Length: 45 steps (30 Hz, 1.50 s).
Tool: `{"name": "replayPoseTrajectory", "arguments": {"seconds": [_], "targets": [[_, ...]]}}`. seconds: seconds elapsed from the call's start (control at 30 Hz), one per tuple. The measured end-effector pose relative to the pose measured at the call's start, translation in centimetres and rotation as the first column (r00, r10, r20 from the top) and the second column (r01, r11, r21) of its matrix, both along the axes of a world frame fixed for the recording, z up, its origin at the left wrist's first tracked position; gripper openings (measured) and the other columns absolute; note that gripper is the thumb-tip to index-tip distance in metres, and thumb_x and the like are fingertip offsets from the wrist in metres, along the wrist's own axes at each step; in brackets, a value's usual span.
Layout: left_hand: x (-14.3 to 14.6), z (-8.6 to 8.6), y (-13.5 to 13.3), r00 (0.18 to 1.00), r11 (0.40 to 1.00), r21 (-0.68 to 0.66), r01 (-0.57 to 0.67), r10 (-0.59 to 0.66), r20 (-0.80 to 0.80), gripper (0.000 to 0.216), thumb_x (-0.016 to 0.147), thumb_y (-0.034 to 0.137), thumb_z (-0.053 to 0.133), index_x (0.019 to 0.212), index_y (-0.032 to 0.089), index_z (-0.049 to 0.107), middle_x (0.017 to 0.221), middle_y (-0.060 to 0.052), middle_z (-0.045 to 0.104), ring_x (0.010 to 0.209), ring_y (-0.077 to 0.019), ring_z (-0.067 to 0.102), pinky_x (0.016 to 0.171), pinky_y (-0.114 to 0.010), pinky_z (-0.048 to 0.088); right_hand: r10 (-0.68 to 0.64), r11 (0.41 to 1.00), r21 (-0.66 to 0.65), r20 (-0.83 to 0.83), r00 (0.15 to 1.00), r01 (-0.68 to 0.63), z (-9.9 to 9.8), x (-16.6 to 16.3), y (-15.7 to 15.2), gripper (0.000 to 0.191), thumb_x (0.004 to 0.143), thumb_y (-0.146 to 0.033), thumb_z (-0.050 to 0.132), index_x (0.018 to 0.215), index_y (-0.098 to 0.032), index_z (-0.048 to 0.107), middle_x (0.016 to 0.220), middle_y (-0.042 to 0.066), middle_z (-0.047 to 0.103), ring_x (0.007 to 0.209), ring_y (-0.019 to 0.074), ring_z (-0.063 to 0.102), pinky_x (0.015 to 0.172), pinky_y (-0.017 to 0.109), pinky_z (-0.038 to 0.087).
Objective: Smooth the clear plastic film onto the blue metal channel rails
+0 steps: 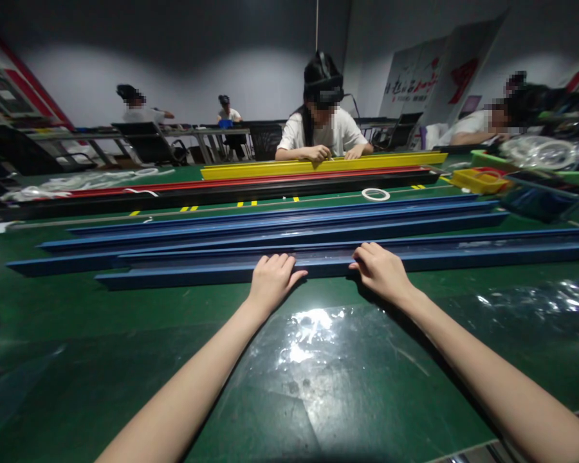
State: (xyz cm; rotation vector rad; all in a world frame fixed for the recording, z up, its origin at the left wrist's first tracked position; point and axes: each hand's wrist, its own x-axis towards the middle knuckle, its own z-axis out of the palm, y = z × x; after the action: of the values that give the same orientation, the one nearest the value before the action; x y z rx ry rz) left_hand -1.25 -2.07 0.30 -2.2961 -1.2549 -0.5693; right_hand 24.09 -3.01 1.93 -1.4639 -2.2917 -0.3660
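Note:
A long blue channel-shaped strip (434, 258) lies across the green table in front of me. My left hand (273, 280) is over its near wall, fingers bent into the channel and thumb along the near side. To the right, my right hand (381, 270) touches the same strip with its fingers curled and pressed together. Whatever those fingertips may pinch is hidden. Just beyond lie more blue strips (174, 241), roughly parallel, one slanting close against the strip under my hands.
Clear plastic film (313, 360) covers the near tabletop. Farther back are a black strip (251, 191), a white ring (375, 194) and a yellow strip (390, 161), which a co-worker (335, 132) handles. Yellow bins (480, 181) stand at right, white tubing (53, 186) at left.

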Motion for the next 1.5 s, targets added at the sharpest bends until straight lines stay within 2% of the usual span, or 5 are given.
{"name": "replayPoseTrajectory", "arguments": {"seconds": [0.57, 0.87, 1.13, 1.33, 1.5], "targets": [[0.0, 0.0, 0.0, 0.997, 0.999, 0.002, -0.053, 0.053, 0.048, 0.039, 0.087, 0.051, 0.039, 0.086, 0.017, 0.059, 0.080, -0.005, 0.063, 0.077, -0.0190, 0.053, 0.068, -0.032, 0.029, -0.172, 0.973, -0.146, 0.067, 0.983, 0.180, 1.3, 5.4, 0.1, 0.017, 0.081, -0.034, 0.045, 0.078, -0.020, 0.055, 0.085, 0.003, 0.061, 0.080, 0.0164, 0.056, 0.053, 0.024, 0.031], [0.1, -0.1, 0.1, 0.997, 0.996, 0.033, -0.081, 0.081, 0.016, 0.042, 0.088, 0.051, 0.037, 0.075, 0.017, 0.055, 0.072, -0.004, 0.060, 0.071, -0.0176, 0.052, 0.065, -0.031, 0.028, -0.123, 0.983, -0.108, 0.194, 0.973, 0.146, 1.2, 5.3, 0.1, 0.019, 0.085, -0.033, 0.040, 0.084, -0.019, 0.054, 0.088, 0.006, 0.060, 0.083, 0.0191, 0.055, 0.060, 0.027, 0.034], [0.2, -0.1, 0.1, 0.996, 0.996, 0.021, -0.082, 0.081, 0.031, 0.041, 0.088, 0.051, 0.036, 0.073, 0.017, 0.054, 0.070, -0.004, 0.059, 0.069, -0.0172, 0.051, 0.063, -0.030, 0.028, -0.010, 0.990, -0.139, 0.135, 0.991, 0.029, 0.6, 3.3, 0.1, 0.032, 0.088, -0.045, 0.038, 0.085, -0.018, 0.055, 0.086, 0.008, 0.061, 0.081, 0.0202, 0.055, 0.068, 0.029, 0.038], [0.2, -0.1, 0.1, 0.997, 0.997, 0.012, -0.070, 0.069, 0.046, 0.041, 0.088, 0.051, 0.036, 0.073, 0.017, 0.055, 0.070, -0.005, 0.059, 0.068, -0.0176, 0.051, 0.063, -0.031, 0.029, 0.083, 0.988, -0.122, -0.073, 0.994, -0.091, 0.1, -0.3, 0.4, 0.023, 0.088, -0.038, 0.042, 0.094, -0.018, 0.054, 0.091, 0.007, 0.062, 0.085, 0.0190, 0.055, 0.071, 0.028, 0.039], [0.2, -0.1, 0.0, 0.996, 0.997, 0.010, -0.079, 0.079, 0.032, 0.042, 0.088, 0.051, 0.036, 0.076, 0.017, 0.055, 0.072, -0.005, 0.060, 0.070, -0.0181, 0.052, 0.064, -0.031, 0.029, 0.117, 0.989, -0.075, -0.167, 0.979, -0.131, -0.3, -2.2, 0.6, 0.017, 0.088, -0.033, 0.043, 0.086, -0.019, 0.053, 0.085, 0.005, 0.059, 0.082, 0.0171, 0.053, 0.069, 0.026, 0.038]]}}
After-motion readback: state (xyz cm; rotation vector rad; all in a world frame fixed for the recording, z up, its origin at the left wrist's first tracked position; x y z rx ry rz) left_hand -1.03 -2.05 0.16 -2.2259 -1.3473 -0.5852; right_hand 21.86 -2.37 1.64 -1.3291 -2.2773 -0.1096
